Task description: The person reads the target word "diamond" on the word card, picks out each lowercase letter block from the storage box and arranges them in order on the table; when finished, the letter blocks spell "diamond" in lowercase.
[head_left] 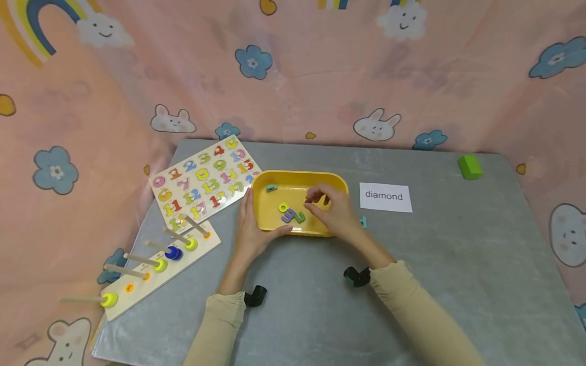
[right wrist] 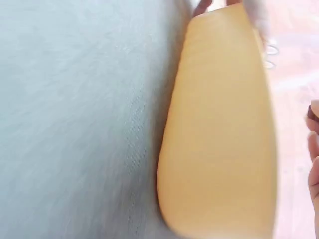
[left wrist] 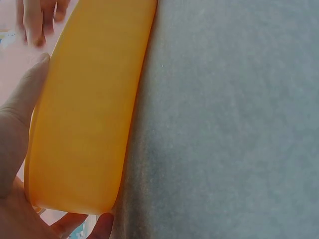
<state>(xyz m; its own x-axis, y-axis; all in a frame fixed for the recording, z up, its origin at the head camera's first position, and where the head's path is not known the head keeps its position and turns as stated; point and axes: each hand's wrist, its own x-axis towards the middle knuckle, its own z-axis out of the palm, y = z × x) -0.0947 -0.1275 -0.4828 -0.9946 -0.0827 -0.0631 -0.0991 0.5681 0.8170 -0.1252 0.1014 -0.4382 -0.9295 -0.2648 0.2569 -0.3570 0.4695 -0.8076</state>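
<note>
A yellow tray (head_left: 299, 178) lies on the table. My left hand (head_left: 252, 223) grips its left end, thumb along the near rim; the left wrist view shows fingers curled round the tray's end. Inside are a yellow letter o (head_left: 284, 207), a purple letter m (head_left: 288, 216), a green letter n (head_left: 299, 217) and a teal letter (head_left: 271, 188). Above the tray's right part, my right hand (head_left: 336, 213) has curled fingers that seem to pinch a small purplish letter, mostly hidden. A teal letter d (head_left: 363, 222) lies beside the right wrist, partly covered.
A white card reading "diamond" (head_left: 386, 197) lies right of the tray. The number puzzle board (head_left: 157, 183) is at the back left, with a wooden peg board (head_left: 137, 292) bearing rings in front of it. A green block (head_left: 470, 167) sits at the far right corner.
</note>
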